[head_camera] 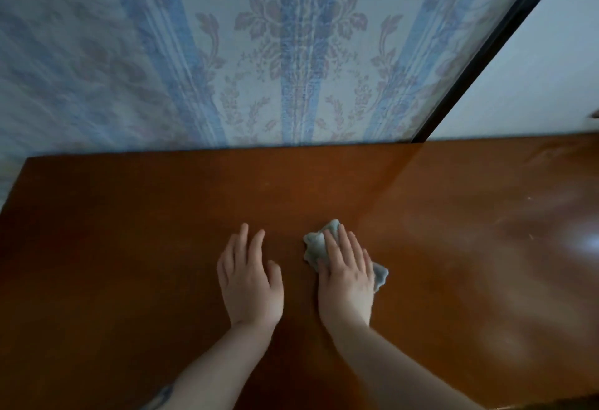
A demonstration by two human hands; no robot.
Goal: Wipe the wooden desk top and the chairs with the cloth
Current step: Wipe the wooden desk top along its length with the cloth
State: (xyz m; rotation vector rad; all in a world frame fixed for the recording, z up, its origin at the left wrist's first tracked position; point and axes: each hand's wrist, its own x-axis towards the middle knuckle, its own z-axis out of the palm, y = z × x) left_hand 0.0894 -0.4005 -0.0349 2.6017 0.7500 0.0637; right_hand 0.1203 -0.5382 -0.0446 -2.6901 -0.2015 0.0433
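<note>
Wooden desk top (129, 247): two flat hands, one cloth (316, 244).

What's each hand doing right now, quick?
Left hand: open, fingers straight, flat on the desk top, holding nothing.
Right hand: open, fingers straight, pressing the cloth down.

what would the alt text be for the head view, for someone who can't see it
A person's right hand presses a crumpled grey-blue cloth flat on a glossy wooden desk top, while the left hand rests open on the wood beside it. Behind the desk hangs blue floral striped wallpaper, with a dark frame at right.
</note>
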